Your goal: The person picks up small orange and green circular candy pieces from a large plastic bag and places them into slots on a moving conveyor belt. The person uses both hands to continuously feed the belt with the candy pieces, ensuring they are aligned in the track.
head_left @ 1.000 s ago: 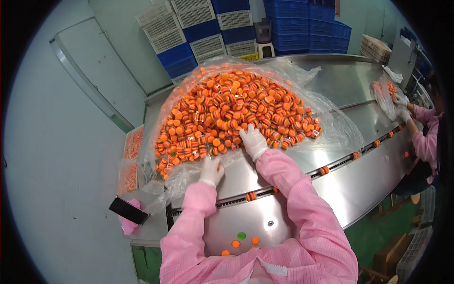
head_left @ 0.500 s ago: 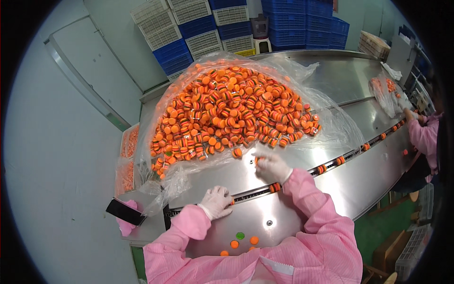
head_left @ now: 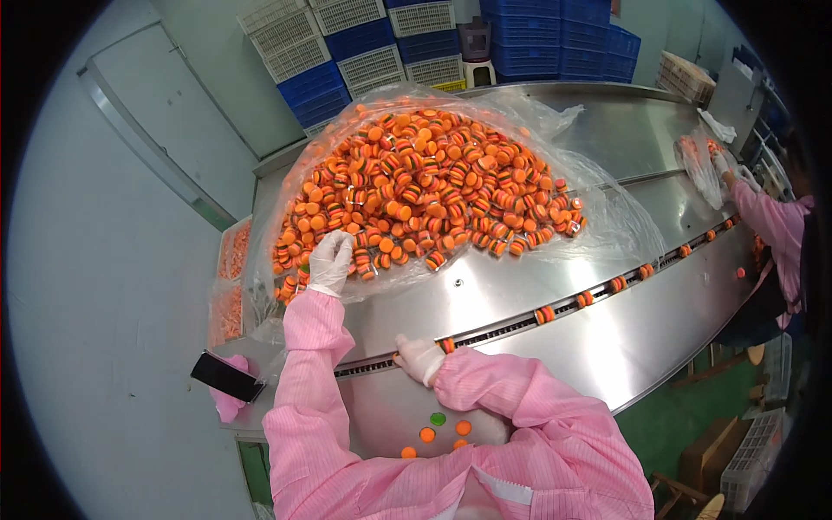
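Note:
A big heap of striped orange, red and green burger-shaped candies (head_left: 433, 182) lies on a clear plastic sheet (head_left: 607, 212). At the heap's near left edge, my gloved left hand (head_left: 331, 263) has its fingers drawn together; what they hold, if anything, is hidden. My gloved right hand (head_left: 419, 357) is closed at the conveyor slot (head_left: 368, 367), with a bit of orange candy (head_left: 396, 356) showing at its fingertips. Just right of it a striped candy (head_left: 446, 345) sits in the slot, and several more stand spaced along it toward the right.
Several loose orange discs (head_left: 427, 434) and a green disc (head_left: 438, 419) lie on the steel table (head_left: 555, 364) before me. A black phone-like slab (head_left: 227, 376) rests on pink cloth at left. Another person in pink (head_left: 771, 225) works at far right. Stacked crates (head_left: 373, 65) stand behind.
My left hand has gone from the slot up to the heap. My right hand has come from near the heap down to the slot. Candies in the slot have shifted right.

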A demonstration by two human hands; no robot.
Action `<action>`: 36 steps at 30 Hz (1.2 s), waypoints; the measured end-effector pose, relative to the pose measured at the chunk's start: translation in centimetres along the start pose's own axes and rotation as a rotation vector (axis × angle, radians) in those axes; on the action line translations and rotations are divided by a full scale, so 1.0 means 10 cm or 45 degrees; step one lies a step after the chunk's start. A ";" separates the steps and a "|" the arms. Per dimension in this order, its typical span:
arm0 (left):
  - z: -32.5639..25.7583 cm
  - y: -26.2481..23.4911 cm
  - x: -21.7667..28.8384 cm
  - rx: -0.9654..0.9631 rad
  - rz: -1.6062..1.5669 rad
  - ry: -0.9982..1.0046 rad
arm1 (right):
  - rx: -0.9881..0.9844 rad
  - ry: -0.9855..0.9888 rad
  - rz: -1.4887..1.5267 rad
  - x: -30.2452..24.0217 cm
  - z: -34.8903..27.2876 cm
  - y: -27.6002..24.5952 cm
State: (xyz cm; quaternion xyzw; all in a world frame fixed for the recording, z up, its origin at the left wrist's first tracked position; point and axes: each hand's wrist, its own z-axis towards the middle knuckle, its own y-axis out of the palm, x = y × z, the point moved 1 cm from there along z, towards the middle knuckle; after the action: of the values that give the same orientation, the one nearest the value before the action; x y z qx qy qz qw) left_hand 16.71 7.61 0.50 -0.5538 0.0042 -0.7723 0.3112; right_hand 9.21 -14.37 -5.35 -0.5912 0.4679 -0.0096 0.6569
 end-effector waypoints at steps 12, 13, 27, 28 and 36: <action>0.93 0.24 0.03 0.182 0.791 0.418 | 0.995 -0.387 -0.328 0.82 1.14 -2.15; 1.02 0.37 0.05 0.175 0.839 0.424 | 0.988 -0.375 -0.444 0.90 1.41 -2.24; 1.24 0.82 -0.13 0.149 0.772 0.386 | 0.892 -0.286 -0.279 0.98 2.28 -2.30; 1.23 0.82 -0.12 0.129 0.767 0.402 | 0.860 -0.267 -0.273 0.97 2.26 -2.30; 0.96 0.89 -0.12 0.157 0.820 0.443 | 0.748 -0.270 -0.191 1.04 2.11 -2.19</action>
State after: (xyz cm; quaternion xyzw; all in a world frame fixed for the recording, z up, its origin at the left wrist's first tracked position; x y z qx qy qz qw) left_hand 29.42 4.29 0.10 -0.3647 0.1846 -0.7162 0.5657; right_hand 40.12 -10.68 2.68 -0.4068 0.3293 -0.1311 0.8420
